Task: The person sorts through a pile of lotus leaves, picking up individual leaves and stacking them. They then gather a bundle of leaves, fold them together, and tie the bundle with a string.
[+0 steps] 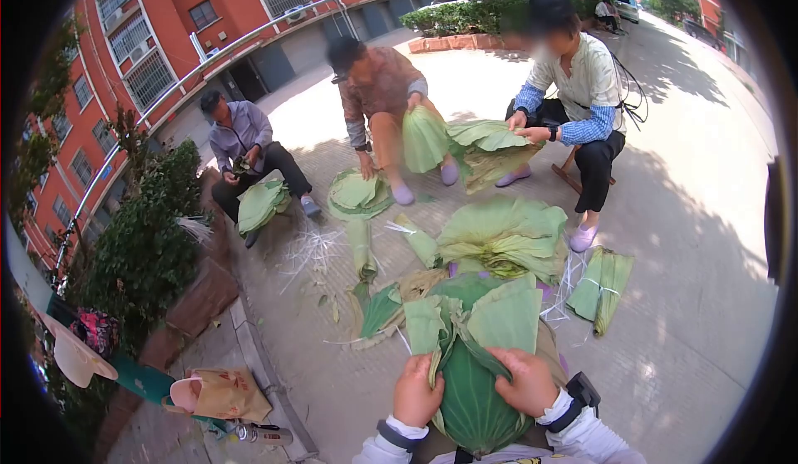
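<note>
Both my hands grip a folded stack of large green lotus leaves (478, 331) held over my lap. My left hand (416, 393) pinches the left fold of the stack. On the right fold rests my right hand (525, 379), its fingers closed on the leaf edge; a dark band sits on that wrist. The leaves are folded into wedge shapes and fan upward from my hands.
A heap of leaves (503, 235) lies on the paving ahead, a tied bundle (603, 285) to its right. Three other people sit in front handling leaves (486, 144). A hedge (141, 248) and low brick kerb run along the left, with a bag (220, 393) and bottle.
</note>
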Tool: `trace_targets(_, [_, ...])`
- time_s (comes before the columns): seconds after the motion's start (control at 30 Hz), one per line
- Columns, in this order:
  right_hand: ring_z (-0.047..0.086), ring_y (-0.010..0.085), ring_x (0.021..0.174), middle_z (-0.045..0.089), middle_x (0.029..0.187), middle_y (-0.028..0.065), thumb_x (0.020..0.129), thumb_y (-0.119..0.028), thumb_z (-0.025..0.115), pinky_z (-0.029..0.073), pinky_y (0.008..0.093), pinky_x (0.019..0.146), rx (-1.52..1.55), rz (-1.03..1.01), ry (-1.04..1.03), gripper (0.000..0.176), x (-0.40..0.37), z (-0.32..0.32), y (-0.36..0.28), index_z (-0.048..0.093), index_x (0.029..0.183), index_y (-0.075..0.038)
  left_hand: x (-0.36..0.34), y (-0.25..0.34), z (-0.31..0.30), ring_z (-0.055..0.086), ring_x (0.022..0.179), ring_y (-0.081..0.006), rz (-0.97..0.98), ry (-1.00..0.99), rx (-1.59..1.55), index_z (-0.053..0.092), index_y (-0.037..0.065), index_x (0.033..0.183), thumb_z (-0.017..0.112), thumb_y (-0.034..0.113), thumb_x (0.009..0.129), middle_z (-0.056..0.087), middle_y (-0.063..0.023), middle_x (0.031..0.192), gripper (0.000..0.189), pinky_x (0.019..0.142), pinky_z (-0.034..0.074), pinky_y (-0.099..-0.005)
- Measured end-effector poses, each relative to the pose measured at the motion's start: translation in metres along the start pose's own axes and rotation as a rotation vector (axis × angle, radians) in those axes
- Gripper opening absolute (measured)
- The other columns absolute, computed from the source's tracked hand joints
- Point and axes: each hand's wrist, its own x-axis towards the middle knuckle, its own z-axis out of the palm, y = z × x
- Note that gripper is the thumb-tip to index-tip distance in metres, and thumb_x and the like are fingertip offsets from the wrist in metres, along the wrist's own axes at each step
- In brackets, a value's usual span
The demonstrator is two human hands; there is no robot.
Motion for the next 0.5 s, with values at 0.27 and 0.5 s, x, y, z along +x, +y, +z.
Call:
trace_targets(0.27, [0.066, 0.0355, 0.095, 0.067, 0.109, 0.0186, 0.08, -0.008, 0.062, 0.053, 0.0401, 0.081, 0.071, -0.059, -0.024, 0.051, 0.0013, 0.0036, 0.0006, 0.057, 0.131, -0.01, 0.0007, -0.0025, 0.002, 0.061, 0.097, -0.0408, 0.042, 0.019, 0.029, 0.057, 0.003, 0.123, 0.064, 0.006, 0.08, 0.06, -0.0195, 0.11, 0.043, 0.083, 0.051, -0.0445])
trace_targets(0.5, [0.065, 0.0343, 0.104, 0.067, 0.114, 0.0185, 0.083, -0.015, 0.066, 0.051, 0.0385, 0.092, 0.117, -0.044, -0.207, 0.051, 0.0017, 0.0024, 0.0034, 0.058, 0.132, -0.009, -0.0006, 0.0007, 0.0005, 0.06, 0.097, -0.0418, 0.027, 0.041, 0.013, 0.058, 0.002, 0.12, 0.061, 0.004, 0.081, 0.061, -0.0211, 0.107, 0.04, 0.085, 0.05, -0.0449])
